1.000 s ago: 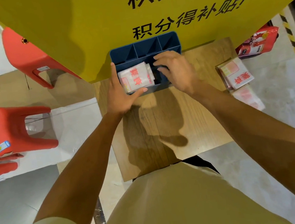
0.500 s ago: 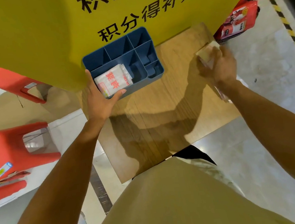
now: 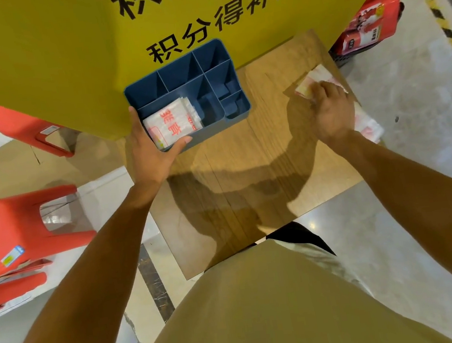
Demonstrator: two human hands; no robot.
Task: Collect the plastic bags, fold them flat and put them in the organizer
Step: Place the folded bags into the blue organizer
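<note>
A blue organizer [image 3: 225,72] with several compartments stands at the back of a small wooden table [image 3: 247,174]. Folded white plastic bags with red print [image 3: 171,124] lie in its front left compartment. My left hand [image 3: 150,151] holds the organizer's front left corner, fingers along the side wall and thumb along the front wall. My right hand [image 3: 330,111] grips a folded bag [image 3: 312,82] at the table's right edge. More white and red bags [image 3: 367,124] lie under and beyond that hand, partly hidden.
A yellow board with black characters [image 3: 64,48] stands right behind the organizer. Red plastic stools [image 3: 15,232] are on the floor at left. A red printed package [image 3: 368,25] sits in a dark basket at the upper right. A black-yellow floor stripe [image 3: 444,25] runs along the right.
My right hand left the organizer and moved right to the pile at the table's edge, where it now grips a folded bag. My left hand stays on the organizer.
</note>
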